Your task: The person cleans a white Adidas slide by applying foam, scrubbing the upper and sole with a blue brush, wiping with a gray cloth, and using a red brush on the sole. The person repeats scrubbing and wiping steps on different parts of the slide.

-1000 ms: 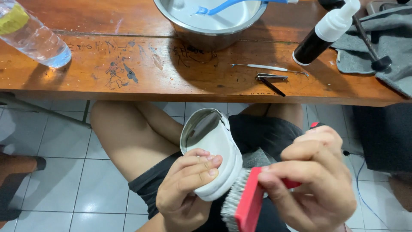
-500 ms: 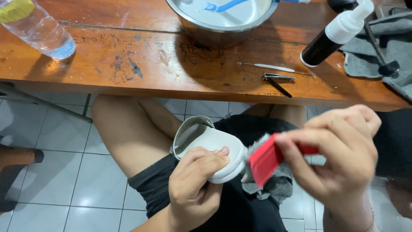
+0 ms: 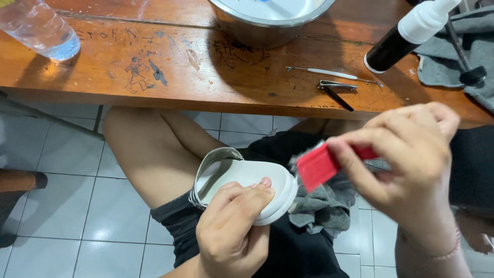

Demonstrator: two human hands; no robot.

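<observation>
I see the left hand [image 3: 231, 234] at six o'clock, fingers wrapped over the heel of a white shoe [image 3: 247, 188] held above the lap; it looks light, with a smooth rubbery sole, stiff enough to grip at the midsole; the right hand [image 3: 406, 164] at three o'clock pinches a red brush [image 3: 321, 166], hard plastic; grey cloth [image 3: 324, 206] lies beneath; the wooden table [image 3: 154, 72] runs across twelve.

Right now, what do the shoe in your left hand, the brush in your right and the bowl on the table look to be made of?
Shoe: smooth matte white sole, probably rubber or foam; it shows no weave.
Brush: flat, evenly red back, likely plastic; the bristles are too blurred to judge.
Bowl: shiny grey with a bright rim, apparently steel.
Table: glossy brown wood with visible grain, scratched and scribbled on.
</observation>
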